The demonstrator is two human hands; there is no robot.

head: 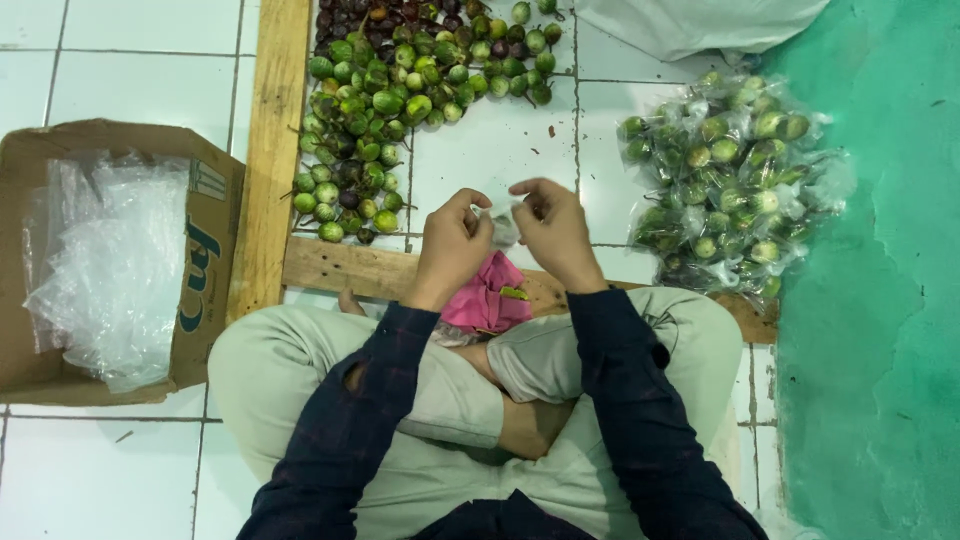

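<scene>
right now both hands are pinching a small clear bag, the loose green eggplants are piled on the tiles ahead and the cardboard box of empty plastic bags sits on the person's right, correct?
Not quite: the cardboard box of empty plastic bags sits on the person's left, as the head view shows. The rest holds: left hand and right hand pinch the small clear bag, with loose green eggplants piled ahead.

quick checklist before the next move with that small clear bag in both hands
1. Both hands on bag: left hand and right hand pinch the small clear plastic bag between them: ok.
2. Bag contents: cannot tell, too small.
3. Loose pile of small round green fruits within reach on the white tiled floor: ok.
4. Spare clear bags in the brown cardboard box: ok.
5. Heap of filled clear bags at the right side: ok.
</scene>
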